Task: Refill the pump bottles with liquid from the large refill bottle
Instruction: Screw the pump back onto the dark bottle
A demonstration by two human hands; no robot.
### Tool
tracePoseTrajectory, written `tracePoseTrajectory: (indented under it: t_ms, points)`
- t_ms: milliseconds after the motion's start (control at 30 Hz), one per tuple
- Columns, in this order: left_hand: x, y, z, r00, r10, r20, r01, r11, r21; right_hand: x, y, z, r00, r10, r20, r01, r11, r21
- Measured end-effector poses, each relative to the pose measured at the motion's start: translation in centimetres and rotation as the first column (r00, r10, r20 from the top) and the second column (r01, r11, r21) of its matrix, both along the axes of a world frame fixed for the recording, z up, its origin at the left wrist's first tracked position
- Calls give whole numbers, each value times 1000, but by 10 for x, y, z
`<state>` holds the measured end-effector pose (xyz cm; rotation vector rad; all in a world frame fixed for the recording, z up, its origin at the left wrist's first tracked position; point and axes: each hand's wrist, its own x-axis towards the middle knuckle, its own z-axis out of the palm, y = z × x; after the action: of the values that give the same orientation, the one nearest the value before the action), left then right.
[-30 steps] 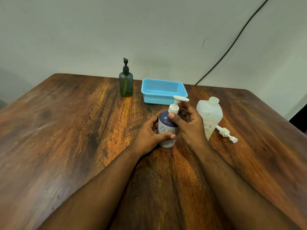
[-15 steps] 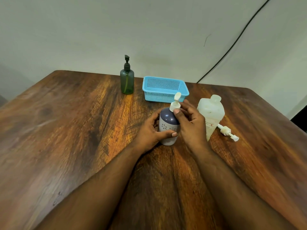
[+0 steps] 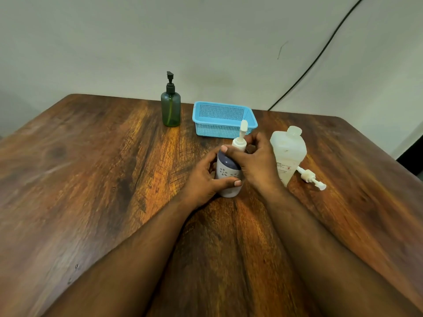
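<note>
A small purple and white pump bottle [image 3: 226,172] stands on the wooden table [image 3: 91,179] in the middle. My left hand [image 3: 203,179] wraps its body. My right hand [image 3: 254,161] grips the white pump head [image 3: 239,143] at its collar, nozzle pointing away. Just right of my right hand stands the large translucent refill bottle [image 3: 289,149], uncapped. Its white pump [image 3: 311,178] lies flat on the table beside it. A dark green pump bottle [image 3: 170,107] with a black pump stands at the far edge.
A blue plastic basket [image 3: 225,118] sits at the back, right of the green bottle. A black cable [image 3: 320,51] runs down the wall behind the table. The table's right edge is close to the refill bottle's pump.
The white pump head has turned: its nozzle pointed right a second ago and now points away from me. My right hand shifted its grip around the collar. The left hand stayed on the bottle.
</note>
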<state>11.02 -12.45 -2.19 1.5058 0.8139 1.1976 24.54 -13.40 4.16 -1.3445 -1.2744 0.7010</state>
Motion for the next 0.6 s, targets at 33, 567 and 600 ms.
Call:
tracePoseTrajectory:
  t_ms: [33, 567, 600]
  points:
    - [0, 0, 0, 1000, -1, 0, 1, 1000, 3, -1, 1, -1, 1000, 17, -5, -17, 1000, -19]
    - [0, 6, -7, 999, 0, 32, -1, 1000, 22, 6, 9, 2, 988, 145, -47, -146, 989, -16]
    - [0, 6, -7, 999, 3, 32, -4, 1000, 20, 10, 9, 3, 967, 225, -121, -230, 973, -31]
